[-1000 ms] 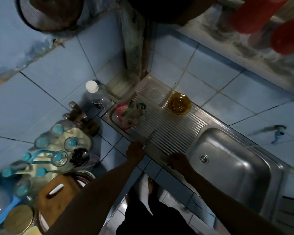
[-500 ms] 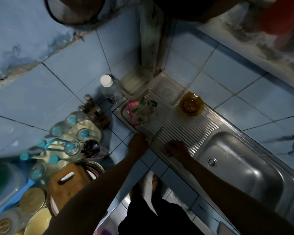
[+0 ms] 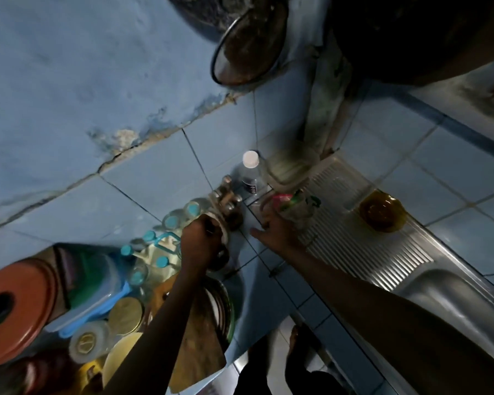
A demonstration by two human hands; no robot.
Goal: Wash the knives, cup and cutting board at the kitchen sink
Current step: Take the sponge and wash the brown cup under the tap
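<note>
Left hand (image 3: pixel 201 242): curled over the glassware rack at the counter's left; a dark item seems to be gripped, but what it is cannot be told.
Right hand (image 3: pixel 277 225): fingers spread wide, nothing held; positioned at the drainboard's (image 3: pixel 382 252) near-left corner, just beside a packet (image 3: pixel 293 205).
Cutting board (image 3: pixel 196 332): wooden, propped at the counter's front edge under the left forearm; judged stiff, fairly heavy, slippery once wet; best taken by both long edges.
Knives: not identifiable here; to be gripped by the handle only.
Cup: amber vessel (image 3: pixel 381 210) on the drainboard's far edge; possibly glass, judged fragile; to be grasped round the wall.
Count: one board; one amber vessel; one bottle (image 3: pixel 250 175).
</note>
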